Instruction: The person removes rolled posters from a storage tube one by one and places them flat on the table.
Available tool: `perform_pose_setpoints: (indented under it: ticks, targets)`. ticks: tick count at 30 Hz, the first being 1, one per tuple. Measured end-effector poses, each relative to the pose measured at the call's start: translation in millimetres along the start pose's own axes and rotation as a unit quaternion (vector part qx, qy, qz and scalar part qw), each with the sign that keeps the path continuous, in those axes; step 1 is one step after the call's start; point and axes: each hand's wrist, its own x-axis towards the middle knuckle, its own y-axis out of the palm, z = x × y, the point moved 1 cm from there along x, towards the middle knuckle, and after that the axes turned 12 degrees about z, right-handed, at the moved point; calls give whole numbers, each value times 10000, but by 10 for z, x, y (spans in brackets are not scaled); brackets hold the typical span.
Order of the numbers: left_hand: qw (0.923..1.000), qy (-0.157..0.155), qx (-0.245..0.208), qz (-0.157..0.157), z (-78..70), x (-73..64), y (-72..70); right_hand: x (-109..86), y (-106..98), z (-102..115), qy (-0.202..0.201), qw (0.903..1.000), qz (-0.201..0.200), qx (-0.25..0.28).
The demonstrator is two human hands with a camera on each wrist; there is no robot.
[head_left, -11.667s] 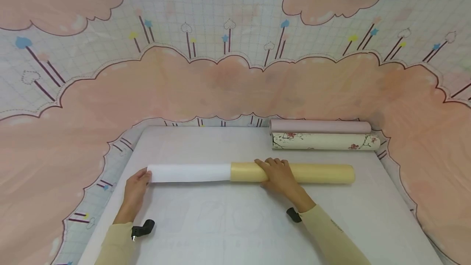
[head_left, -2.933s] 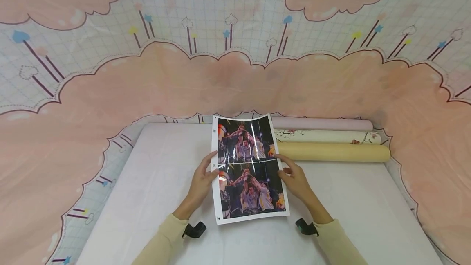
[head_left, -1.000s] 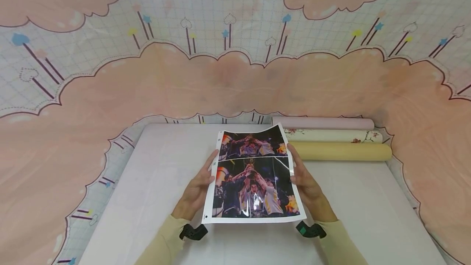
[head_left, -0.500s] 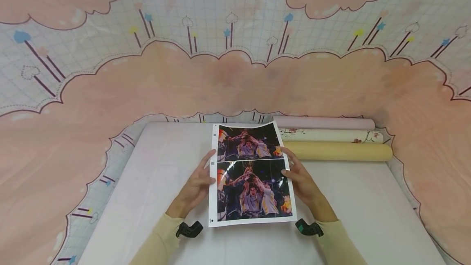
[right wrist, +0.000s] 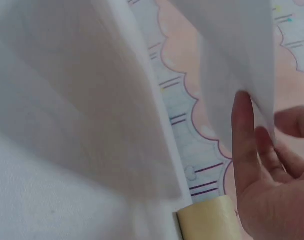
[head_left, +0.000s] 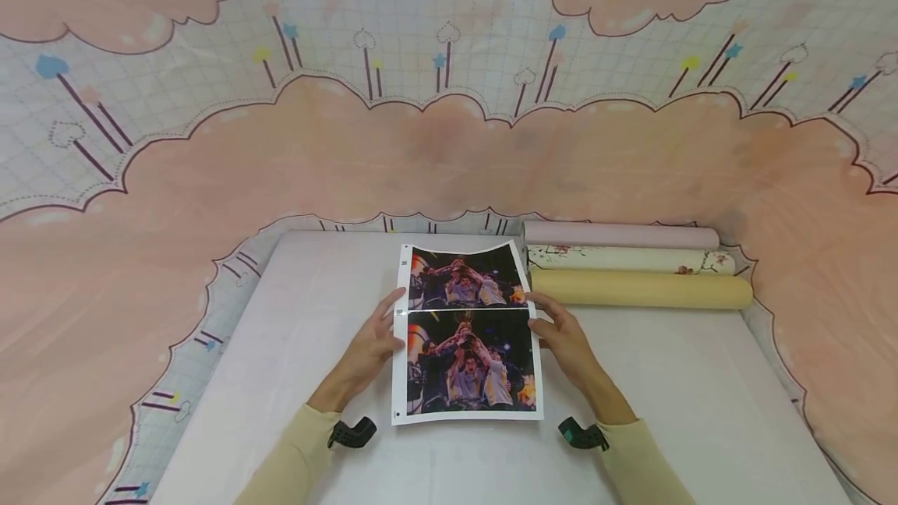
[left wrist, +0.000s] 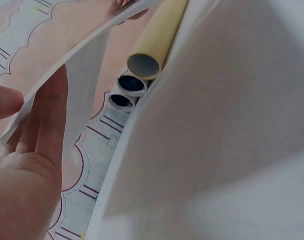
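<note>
A printed photo sheet (head_left: 468, 369) is held up over the white table, with two copies of a picture of people raising a trophy, one above the other, inside a white border. My left hand (head_left: 361, 355) pinches its left edge between thumb and fingers. On the opposite edge my right hand (head_left: 570, 345) grips it the same way. The left wrist view shows the sheet's plain back bowed, with the fingers of my left hand (left wrist: 31, 170) spread behind it. Fingers of my right hand (right wrist: 272, 185) likewise support the back in the right wrist view.
Behind the sheet to the right, a yellow roll (head_left: 638, 289), a floral roll (head_left: 617, 259) and a pale pink roll (head_left: 624, 234) lie side by side on the white table (head_left: 309, 294). A cloud-patterned cloth (head_left: 421, 154) hangs around the table's back and sides.
Earlier, my hands held the yellow roll and white paper at the table's middle; that roll now lies with the others. Over the last second, the photo sheet has shifted left, still held in both hands.
</note>
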Motion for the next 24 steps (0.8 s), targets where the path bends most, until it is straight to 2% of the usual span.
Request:
perform_pose_setpoints:
  ticks: [4,14,20,24]
  targets:
    - [9997,-124,155,-105,12,-27,-64,34,53,-16,25,9999,-119,51]
    - [9969,-410,351,-565,35,-75,-172,165,218,-37,-297,9981,-120,522]
    - [9924,-486,698,-892,34,-98,-213,226,289,-39,-177,9984,-157,510]
    - [9895,-585,894,-974,52,-118,-268,269,341,-42,9,9987,-262,434]
